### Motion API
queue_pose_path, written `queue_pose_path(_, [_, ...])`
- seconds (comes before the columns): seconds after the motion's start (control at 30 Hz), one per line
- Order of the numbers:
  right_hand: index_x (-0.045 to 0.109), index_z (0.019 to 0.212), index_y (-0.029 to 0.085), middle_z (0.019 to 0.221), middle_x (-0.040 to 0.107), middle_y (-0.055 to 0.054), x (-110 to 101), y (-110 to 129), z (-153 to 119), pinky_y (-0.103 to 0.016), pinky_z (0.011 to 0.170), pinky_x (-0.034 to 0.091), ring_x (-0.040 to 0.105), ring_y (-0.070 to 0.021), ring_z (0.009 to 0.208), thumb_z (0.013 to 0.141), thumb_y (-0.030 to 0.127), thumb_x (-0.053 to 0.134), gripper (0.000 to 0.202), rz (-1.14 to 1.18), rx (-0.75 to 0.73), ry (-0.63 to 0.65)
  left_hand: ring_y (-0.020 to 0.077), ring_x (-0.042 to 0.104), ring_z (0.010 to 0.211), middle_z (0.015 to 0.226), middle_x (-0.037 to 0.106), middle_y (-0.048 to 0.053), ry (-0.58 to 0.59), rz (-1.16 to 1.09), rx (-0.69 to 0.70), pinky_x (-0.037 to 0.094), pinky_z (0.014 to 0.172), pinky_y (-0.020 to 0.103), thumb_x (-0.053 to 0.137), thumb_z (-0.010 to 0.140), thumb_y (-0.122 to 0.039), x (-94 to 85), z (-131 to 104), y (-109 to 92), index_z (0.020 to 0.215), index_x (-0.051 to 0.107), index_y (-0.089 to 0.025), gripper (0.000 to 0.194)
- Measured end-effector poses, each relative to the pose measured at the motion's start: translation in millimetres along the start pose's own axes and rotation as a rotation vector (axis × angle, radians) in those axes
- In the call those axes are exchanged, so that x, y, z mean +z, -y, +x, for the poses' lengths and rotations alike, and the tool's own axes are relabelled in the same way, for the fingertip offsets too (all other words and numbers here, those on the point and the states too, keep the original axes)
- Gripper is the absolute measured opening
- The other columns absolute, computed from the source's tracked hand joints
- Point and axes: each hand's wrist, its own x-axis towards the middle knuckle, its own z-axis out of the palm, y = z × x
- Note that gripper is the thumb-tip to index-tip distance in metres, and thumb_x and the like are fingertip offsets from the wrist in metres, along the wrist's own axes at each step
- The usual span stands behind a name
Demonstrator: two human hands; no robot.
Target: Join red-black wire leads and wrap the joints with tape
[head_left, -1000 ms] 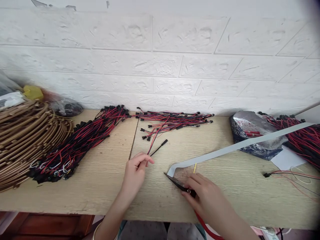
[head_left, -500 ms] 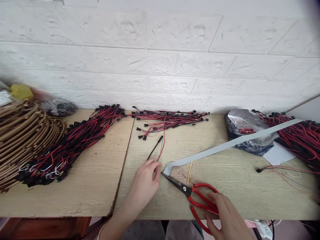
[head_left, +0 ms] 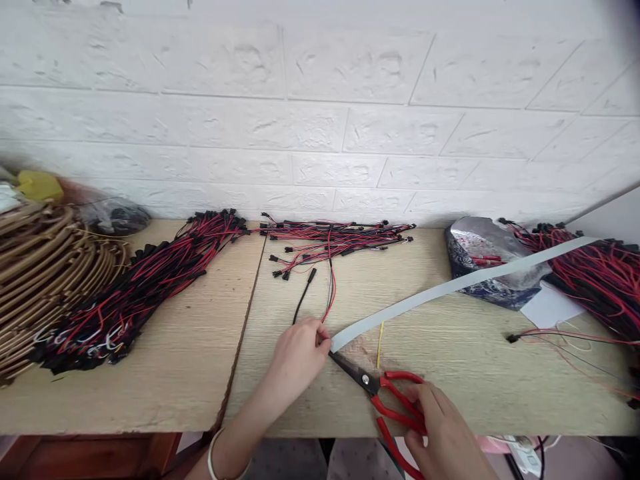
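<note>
My left hand [head_left: 301,347] is closed in a pinch near the table's front middle, with a red and black wire [head_left: 333,300] running up from its fingers. A black connector lead [head_left: 305,293] rises beside it. The pinch meets the near end of a long pale grey strip [head_left: 415,300]. In my right hand [head_left: 443,427] are scissors [head_left: 366,380] with red handles, their dark blades closed and the tip at my left fingertips. A short yellow piece [head_left: 380,345] lies just above the scissors.
Wire bundles lie at left [head_left: 145,293], at the back middle [head_left: 340,239] and at right [head_left: 590,273]. Brown hoops [head_left: 60,280] are stacked far left. A patterned pouch [head_left: 493,263] and a loose connector wire [head_left: 513,338] sit at right. White brick-pattern wall behind.
My left hand has shifted slightly right onto the strip's near end, and that end has straightened. The black lead has tilted left. The scissors have moved slightly left.
</note>
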Motion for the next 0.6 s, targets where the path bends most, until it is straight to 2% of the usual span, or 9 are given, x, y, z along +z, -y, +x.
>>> queue_pose_path(0.13, [0.055, 0.090, 0.021, 0.086, 0.063, -0.007, -4, -1, -2, -0.034, 0.071, 0.050, 0.062, -0.0230, 0.081, 0.068, 0.007, 0.045, 0.028, 0.028, -0.017, 0.008, 0.0151, 0.053, 0.063, 0.069, 0.063, 0.001, 0.039, -0.037, 0.000, 0.031, 0.060, 0.026, 0.050, 0.078, -0.020, -3.2, 0, 1, 0.073, 0.062, -0.019, 0.013])
queue_pose_path(0.27, [0.054, 0.095, 0.020, 0.092, 0.066, -0.009, -5, 9, -6, -0.036, 0.074, 0.050, 0.064, -0.0236, 0.085, 0.072, 0.008, 0.042, 0.030, 0.060, 0.012, -0.009, 0.0144, 0.050, 0.059, 0.065, 0.059, 0.000, 0.090, -0.075, -0.012, 0.030, 0.057, 0.025, 0.048, 0.079, -0.022, -5.6, 1, 1, 0.073, 0.060, -0.019, 0.014])
queue_pose_path(0.37, [0.055, 0.098, 0.020, 0.095, 0.068, -0.010, -7, 12, -6, -0.035, 0.076, 0.051, 0.066, -0.0241, 0.088, 0.076, 0.016, 0.048, 0.023, 0.077, -0.020, 0.049, 0.0139, 0.048, 0.059, 0.064, 0.058, 0.000, 0.086, -0.078, 0.000, 0.029, 0.057, 0.025, 0.047, 0.080, -0.022, -7.3, 4, 2, 0.073, 0.059, -0.018, 0.015])
queue_pose_path(0.5, [0.059, 0.098, 0.020, 0.101, 0.070, -0.011, -11, 7, -9, -0.035, 0.080, 0.052, 0.067, -0.0260, 0.093, 0.072, 0.027, 0.062, 0.027, 0.040, -0.032, 0.159, 0.0141, 0.048, 0.059, 0.064, 0.057, 0.000, 0.040, -0.053, -0.010, 0.029, 0.058, 0.025, 0.046, 0.080, -0.022, -10.6, 6, 6, 0.075, 0.060, -0.018, 0.015])
queue_pose_path(0.6, [0.060, 0.107, 0.020, 0.107, 0.070, -0.012, -18, -1, -19, -0.033, 0.079, 0.052, 0.066, -0.0276, 0.095, 0.067, 0.030, 0.066, 0.042, 0.042, 0.017, 0.200, 0.0149, 0.050, 0.064, 0.068, 0.059, 0.001, 0.088, -0.092, -0.005, 0.031, 0.059, 0.024, 0.049, 0.079, -0.024, -13.4, 6, 9, 0.076, 0.061, -0.018, 0.014])
